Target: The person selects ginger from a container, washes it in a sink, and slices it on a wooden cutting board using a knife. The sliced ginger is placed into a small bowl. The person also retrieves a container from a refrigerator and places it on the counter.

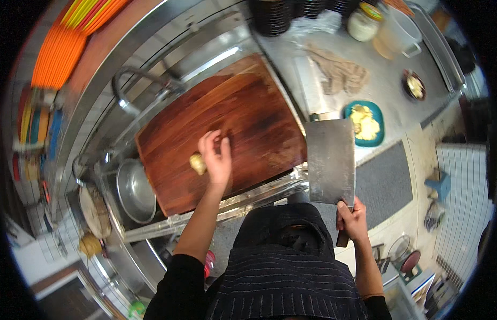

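Note:
My left hand (215,157) is over the dark reddish wooden board (238,101), its fingers loosely bent and apart, with nothing visible in them. A knobbly pale-yellow piece, like ginger (196,163), lies on the board just left of it. My right hand (352,218) grips the handle of a large rectangular cleaver (329,160), whose blade is raised beside the board’s right edge. Beyond the blade, a teal square dish (377,138) holds pale-yellow slices (364,120) on the steel counter.
A steel bowl (135,189) and faucet (120,85) are left of the board. On the right counter sit a cloth (336,69), jar (363,24), pitcher (398,37), small bowl (414,85) and black stacked containers (270,13). A blue stool (438,184) stands on the floor.

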Motion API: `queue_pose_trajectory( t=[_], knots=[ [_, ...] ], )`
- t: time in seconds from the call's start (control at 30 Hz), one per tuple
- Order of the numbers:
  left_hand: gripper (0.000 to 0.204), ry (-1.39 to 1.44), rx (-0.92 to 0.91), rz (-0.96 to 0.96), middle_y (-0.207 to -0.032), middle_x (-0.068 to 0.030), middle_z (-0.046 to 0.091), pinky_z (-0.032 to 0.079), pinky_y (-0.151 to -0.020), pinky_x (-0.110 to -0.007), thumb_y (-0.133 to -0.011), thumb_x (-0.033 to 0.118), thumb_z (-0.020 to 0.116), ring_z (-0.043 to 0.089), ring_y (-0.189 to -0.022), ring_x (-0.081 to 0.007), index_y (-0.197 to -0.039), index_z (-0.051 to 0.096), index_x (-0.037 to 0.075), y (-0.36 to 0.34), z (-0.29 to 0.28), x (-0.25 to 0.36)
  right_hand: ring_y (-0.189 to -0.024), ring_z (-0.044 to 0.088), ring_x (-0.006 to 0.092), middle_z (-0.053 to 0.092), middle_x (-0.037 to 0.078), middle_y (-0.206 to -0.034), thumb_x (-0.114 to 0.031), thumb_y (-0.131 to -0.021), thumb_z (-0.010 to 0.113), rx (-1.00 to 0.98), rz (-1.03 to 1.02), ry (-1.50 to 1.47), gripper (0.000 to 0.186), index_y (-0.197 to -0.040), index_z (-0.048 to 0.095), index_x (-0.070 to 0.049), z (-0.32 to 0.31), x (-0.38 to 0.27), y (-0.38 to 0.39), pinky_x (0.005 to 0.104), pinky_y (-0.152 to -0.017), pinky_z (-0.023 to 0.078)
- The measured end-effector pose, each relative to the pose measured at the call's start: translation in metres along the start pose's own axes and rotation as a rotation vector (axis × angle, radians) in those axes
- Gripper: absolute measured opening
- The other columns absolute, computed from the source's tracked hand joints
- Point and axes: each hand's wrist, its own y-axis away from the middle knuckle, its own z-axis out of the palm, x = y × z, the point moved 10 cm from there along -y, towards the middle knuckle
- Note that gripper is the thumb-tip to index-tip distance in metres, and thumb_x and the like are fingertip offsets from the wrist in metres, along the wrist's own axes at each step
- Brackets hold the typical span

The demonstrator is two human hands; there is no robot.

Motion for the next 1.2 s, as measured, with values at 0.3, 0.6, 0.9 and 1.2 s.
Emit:
queue_pose_trajectory(
  t=[0.3, 0.6, 0.9, 1.2],
  knots=[
    [0.062, -0.175, -0.069, -0.301, -0.109, -0.0175, 0.051, 0.043, -0.087, -0.040, -0.076, 0.022, 0.075, 0.051, -0.099, -0.0320, -0.126, 0.046, 0.000, 0.063, -0.094, -0.107, -0.059, 0.062, 0.0317, 0.062, 0.018, -0.069, -0.014, -0.088, 0.058, -0.169, -0.493, 0.861, 0.023, -0.108, 0.058, -0.003, 0.143, -0.052, -0.026, 0.0402, -0.054, 0.049],
    [0.048, -0.033, -0.225, -0.313, -0.110, -0.0157, 0.053, 0.045, -0.083, -0.032, -0.080, 0.009, 0.068, 0.054, -0.100, -0.0276, -0.124, 0.050, 0.002, 0.050, -0.065, -0.118, -0.067, 0.064, 0.0411, 0.063, 0.022, -0.069, -0.010, -0.082, 0.052, -0.151, -0.369, 1.162, 0.028, -0.110, 0.051, -0.003, 0.173, -0.041, -0.023, 0.0511, -0.060, 0.051],
    [0.040, 0.672, -0.459, -0.459, -0.123, -0.0137, 0.051, 0.045, -0.092, -0.033, -0.094, 0.005, 0.049, 0.054, -0.107, -0.0226, -0.132, 0.037, 0.003, 0.058, -0.018, -0.088, -0.071, 0.063, 0.0421, 0.062, 0.024, -0.071, -0.014, -0.086, 0.054, -0.059, -0.320, 1.065, 0.023, -0.106, 0.054, -0.001, 0.168, -0.048, -0.020, 0.0501, -0.063, 0.050],
    [0.042, 1.740, -0.550, -1.179, -0.124, -0.0207, 0.054, 0.045, -0.085, -0.034, -0.091, 0.028, 0.050, 0.056, -0.093, -0.0256, -0.124, 0.049, 0.001, 0.098, 0.022, -0.067, -0.075, 0.058, 0.0472, 0.058, 0.030, -0.074, -0.007, -0.084, 0.056, -0.033, -0.395, 0.974, 0.019, -0.101, 0.055, 0.002, 0.168, -0.036, -0.027, 0.0501, -0.066, 0.047]
  ],
)
